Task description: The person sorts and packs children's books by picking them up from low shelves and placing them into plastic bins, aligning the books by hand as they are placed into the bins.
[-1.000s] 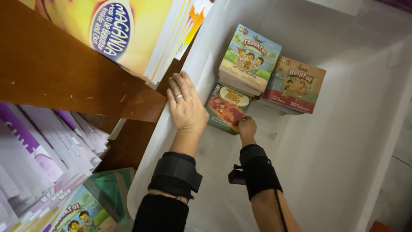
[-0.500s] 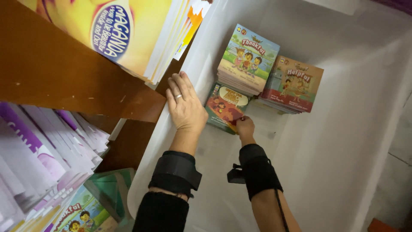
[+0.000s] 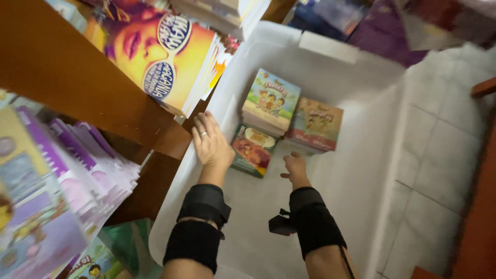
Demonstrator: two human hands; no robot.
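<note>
While the left hand (image 3: pixel 211 144) lies flat with fingers spread on the rim of the white plastic tub (image 3: pixel 356 175), the right hand (image 3: pixel 295 166) hangs loosely open and empty inside it, just beside a red-and-green picture book (image 3: pixel 253 149) on the tub floor. Beyond stand two book stacks, one green-topped (image 3: pixel 271 101), one reddish (image 3: pixel 316 123). Yellow-covered magazines (image 3: pixel 160 62) overhang the brown wooden shelf (image 3: pixel 62 77); purple booklets (image 3: pixel 77 170) fan out below.

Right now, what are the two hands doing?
Left hand: open, flat on the white bin's rim.
Right hand: empty, loosely curled beside the red book.
</note>
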